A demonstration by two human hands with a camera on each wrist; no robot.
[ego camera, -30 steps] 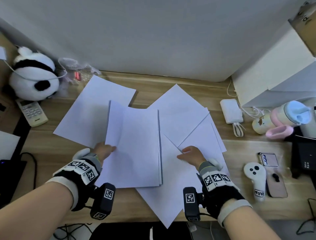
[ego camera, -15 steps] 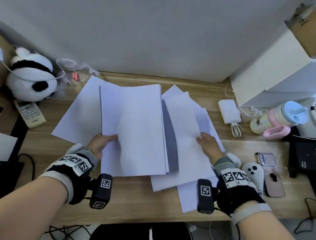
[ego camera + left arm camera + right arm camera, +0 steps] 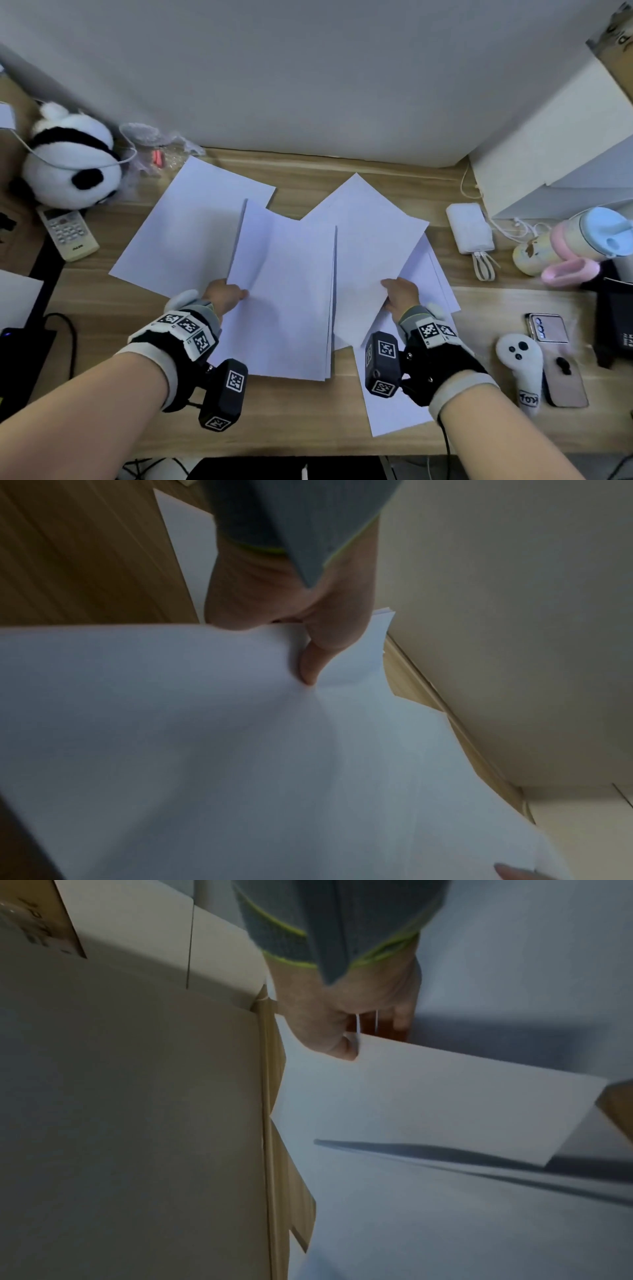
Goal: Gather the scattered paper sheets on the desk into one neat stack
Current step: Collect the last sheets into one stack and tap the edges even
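White paper sheets lie fanned over the wooden desk [image 3: 102, 308]. My left hand [image 3: 236, 293] grips the left edge of a small stack of sheets [image 3: 287, 301], with its thumb [image 3: 310, 666] on top of the stack [image 3: 240, 750]. My right hand [image 3: 390, 291] pinches the lower right edge of an angled sheet [image 3: 366, 240]; the right wrist view shows the thumb [image 3: 342, 1047] on that sheet [image 3: 445, 1096]. One sheet [image 3: 191, 222] lies at the back left. More sheets [image 3: 431, 274] spread under my right hand, and another sheet [image 3: 387, 407] reaches the front edge.
A panda plush [image 3: 68, 164] and a remote [image 3: 68, 233] sit at the left. On the right are a white power bank [image 3: 471, 228], a pastel cup [image 3: 596, 236], a white controller [image 3: 520, 366], a phone [image 3: 561, 377] and a large white box [image 3: 548, 154].
The stack in my left hand has come down and nearer the desk's front. My right hand has moved from the upright sheet beside the stack to the edge of the angled sheet.
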